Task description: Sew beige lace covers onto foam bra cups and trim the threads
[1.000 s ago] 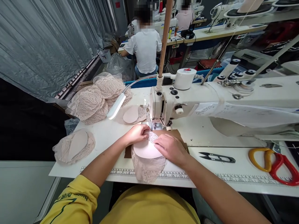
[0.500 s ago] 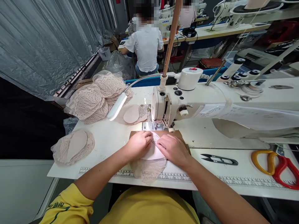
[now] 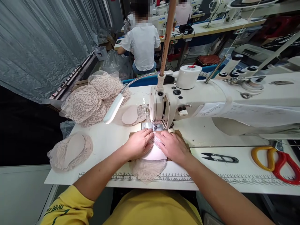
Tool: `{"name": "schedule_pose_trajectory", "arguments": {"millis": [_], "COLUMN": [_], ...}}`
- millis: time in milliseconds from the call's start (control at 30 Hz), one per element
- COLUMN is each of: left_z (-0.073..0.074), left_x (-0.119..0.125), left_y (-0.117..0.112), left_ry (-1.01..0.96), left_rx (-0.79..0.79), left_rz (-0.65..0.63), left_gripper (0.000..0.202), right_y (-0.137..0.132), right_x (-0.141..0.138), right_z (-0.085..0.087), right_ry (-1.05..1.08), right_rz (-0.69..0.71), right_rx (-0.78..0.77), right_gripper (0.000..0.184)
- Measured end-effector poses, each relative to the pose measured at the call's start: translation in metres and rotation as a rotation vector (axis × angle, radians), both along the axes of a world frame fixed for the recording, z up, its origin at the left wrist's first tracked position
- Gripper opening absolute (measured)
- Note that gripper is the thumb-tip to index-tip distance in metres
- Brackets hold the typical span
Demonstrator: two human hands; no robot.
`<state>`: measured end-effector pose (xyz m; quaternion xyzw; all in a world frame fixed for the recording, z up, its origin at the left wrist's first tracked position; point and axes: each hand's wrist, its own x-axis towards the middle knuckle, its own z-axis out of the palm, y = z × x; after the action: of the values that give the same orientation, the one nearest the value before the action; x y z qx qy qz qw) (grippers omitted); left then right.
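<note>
The fingers point(image 3: 148, 133) of the left hand point(image 3: 138, 144) and right hand point(image 3: 175, 147) rest on the lace point(image 3: 148, 171); any pinch is hidden. It lies under both, equally near, long way pointing at the machine point(image 3: 156, 104).

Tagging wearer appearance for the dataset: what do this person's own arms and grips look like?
Left grip and right grip: bare hands, no gloves, rings or wristbands visible. Left arm: yellow sleeve ending near the elbow, with a dark lettered print. Right arm: bare as far as shown, no sleeve in frame.
</note>
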<state>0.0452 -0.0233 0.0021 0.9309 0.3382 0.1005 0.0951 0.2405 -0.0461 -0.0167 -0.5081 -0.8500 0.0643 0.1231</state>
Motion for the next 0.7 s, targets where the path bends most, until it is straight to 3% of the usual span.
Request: {"name": "schedule_pose_trajectory", "arguments": {"millis": [300, 700], "left_z": [-0.007, 0.000], "left_x": [-0.003, -0.003], "left_y": [0.017, 0.030], "left_ry": [0.016, 0.038], "left_rx": [0.003, -0.026], "left_rz": [-0.068, -0.135], "left_gripper": [0.046, 0.044], "right_y": [0.005, 0.009], "right_x": [-0.001, -0.004], "right_z": [-0.001, 0.001], "right_ry": [-0.004, 0.018], "right_rz": [-0.032, -0.112], "right_rx": [0.056, 0.011], "right_gripper": [0.025, 0.027]}}
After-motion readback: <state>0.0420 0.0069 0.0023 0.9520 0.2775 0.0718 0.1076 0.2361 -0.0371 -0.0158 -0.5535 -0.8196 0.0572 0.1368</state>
